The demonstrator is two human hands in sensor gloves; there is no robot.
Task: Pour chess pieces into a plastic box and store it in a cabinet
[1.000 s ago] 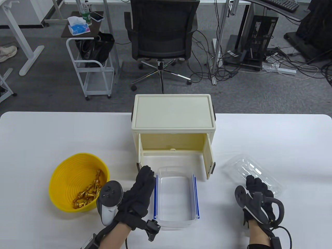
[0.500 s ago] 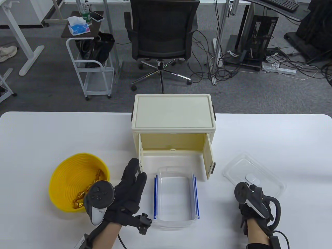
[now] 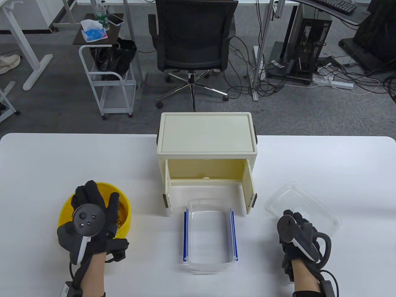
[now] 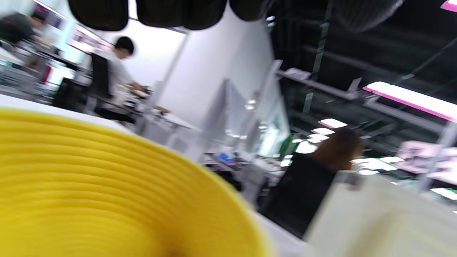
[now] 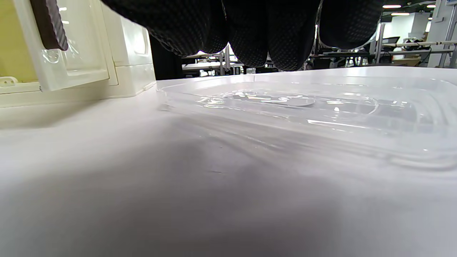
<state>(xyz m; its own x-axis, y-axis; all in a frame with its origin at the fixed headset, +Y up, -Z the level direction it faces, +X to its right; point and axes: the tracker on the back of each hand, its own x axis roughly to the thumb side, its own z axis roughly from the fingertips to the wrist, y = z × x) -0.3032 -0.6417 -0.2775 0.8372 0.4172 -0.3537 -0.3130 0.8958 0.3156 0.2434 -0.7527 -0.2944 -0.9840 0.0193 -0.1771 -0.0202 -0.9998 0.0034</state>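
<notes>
a: why is the left hand point(image 3: 89, 221) spreading over the yellow bowl point(image 3: 125, 213) at lower left?

b: likely reaching for it to pour; the chess pieces point(image 3: 119, 216) are sitting inside. grip: i cannot tell.

a: the plastic box point(image 3: 209, 235)?

b: lying open at bottom centre, facing the cabinet point(image 3: 206, 145). the right hand point(image 3: 298, 236), fingers loose, is resting beside the lid point(image 3: 321, 213).

I see a white table point(image 3: 324, 164) carrying everything. Under my left hand point(image 3: 89, 222) sits a yellow ribbed bowl point(image 3: 125, 216). Between my two hands lies a clear plastic box point(image 3: 209, 236) with blue side clips, open on top. Beyond it, farther from both hands, stands a cream cabinet point(image 3: 206, 133), its doors open toward me. A clear lid point(image 3: 321, 213) lies flat just past my right hand point(image 3: 298, 236).
</notes>
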